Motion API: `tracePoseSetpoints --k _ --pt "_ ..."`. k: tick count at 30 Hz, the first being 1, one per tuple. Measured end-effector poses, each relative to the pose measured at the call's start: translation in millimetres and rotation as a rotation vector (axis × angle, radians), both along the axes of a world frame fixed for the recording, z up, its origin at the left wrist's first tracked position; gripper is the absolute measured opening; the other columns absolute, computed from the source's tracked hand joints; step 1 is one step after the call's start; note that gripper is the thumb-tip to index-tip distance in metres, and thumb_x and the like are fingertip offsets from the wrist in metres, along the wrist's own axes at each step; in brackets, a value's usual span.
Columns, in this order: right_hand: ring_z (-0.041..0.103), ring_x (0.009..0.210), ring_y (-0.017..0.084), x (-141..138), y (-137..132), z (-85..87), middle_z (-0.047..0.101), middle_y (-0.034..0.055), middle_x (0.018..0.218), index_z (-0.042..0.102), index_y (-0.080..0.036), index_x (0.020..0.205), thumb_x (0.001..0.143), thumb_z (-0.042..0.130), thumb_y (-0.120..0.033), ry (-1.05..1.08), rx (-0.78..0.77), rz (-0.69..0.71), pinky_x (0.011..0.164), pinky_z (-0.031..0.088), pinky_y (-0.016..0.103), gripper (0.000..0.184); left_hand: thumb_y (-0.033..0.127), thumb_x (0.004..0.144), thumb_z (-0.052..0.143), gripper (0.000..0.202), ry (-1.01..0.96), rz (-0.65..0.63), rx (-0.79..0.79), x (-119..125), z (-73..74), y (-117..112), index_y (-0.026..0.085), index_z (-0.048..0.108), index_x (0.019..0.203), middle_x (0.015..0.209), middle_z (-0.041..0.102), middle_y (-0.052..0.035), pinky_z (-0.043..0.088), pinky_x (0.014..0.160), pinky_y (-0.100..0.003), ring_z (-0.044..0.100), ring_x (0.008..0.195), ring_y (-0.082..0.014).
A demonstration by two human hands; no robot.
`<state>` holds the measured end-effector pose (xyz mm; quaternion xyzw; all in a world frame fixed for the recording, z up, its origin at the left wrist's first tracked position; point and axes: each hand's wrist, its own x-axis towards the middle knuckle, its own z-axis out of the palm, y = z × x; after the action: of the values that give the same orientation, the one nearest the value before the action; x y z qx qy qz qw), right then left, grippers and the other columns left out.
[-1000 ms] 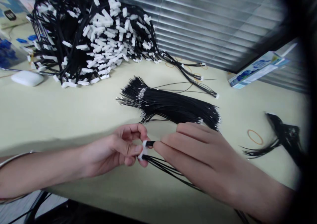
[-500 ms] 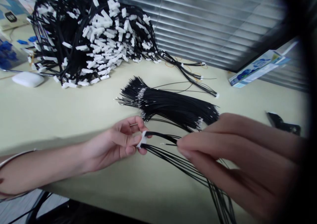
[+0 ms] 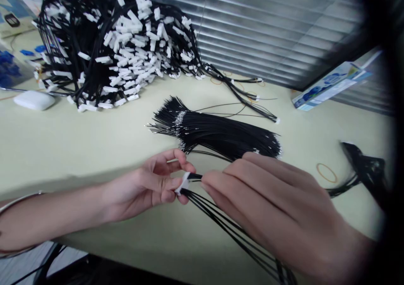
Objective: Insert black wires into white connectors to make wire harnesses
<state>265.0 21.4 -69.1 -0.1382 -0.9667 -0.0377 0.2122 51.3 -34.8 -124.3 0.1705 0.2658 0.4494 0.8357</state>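
Between the thumb and fingers of my left hand (image 3: 160, 178) is a small white connector housing (image 3: 183, 184). Two groups of black wires (image 3: 217, 215) run out of its right side, with a gap between them. My right hand (image 3: 268, 205) is pinched close to the housing, its fingertips on a black wire whose end points into that gap. The far part of this wire is hidden behind the hand. Just beyond both hands lies a thick bundle of loose black wires (image 3: 217, 129) with bright metal tips.
A large heap of black cables with white connectors (image 3: 135, 58) fills the back left, beside a white rounded object (image 3: 34, 100). At the right stand a blue and white box (image 3: 328, 85), a rubber band (image 3: 327, 172) and a black item (image 3: 362, 163). Window blinds (image 3: 252, 28) rise behind.
My right hand has moved left, bringing the wire end up to the housing. My left hand keeps its hold, shifted slightly. The rubber band at the right has come into view.
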Motion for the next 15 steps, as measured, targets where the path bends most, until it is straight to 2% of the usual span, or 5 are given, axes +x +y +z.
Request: tracePoseSetpoints --k 8,15 --pt "0.044 0.070 0.008 -2.8 -0.3 1.6 0.055 0.0016 0.078 0.055 -0.011 0.097 0.077 0.062 -0.019 0.073 0.074 0.037 0.063 0.037 0.027 0.022 0.002 0.074 0.066 0.027 0.006 0.022 -0.011 1.1 2.9 1.9 0.016 0.056 0.094 0.097 0.058 0.0013 0.046 0.047 -0.005 0.062 0.065 -0.0039" --pt "0.052 0.076 0.013 -2.6 -1.3 3.6 0.058 0.0029 0.081 0.055 -0.011 0.093 0.078 0.061 -0.020 0.074 0.130 0.041 0.062 0.039 0.029 0.019 0.002 0.076 0.064 0.025 -0.002 0.015 -0.016 -0.5 1.6 1.3 0.016 0.054 0.094 0.097 0.056 0.0013 0.046 0.048 -0.004 0.061 0.065 -0.0034"
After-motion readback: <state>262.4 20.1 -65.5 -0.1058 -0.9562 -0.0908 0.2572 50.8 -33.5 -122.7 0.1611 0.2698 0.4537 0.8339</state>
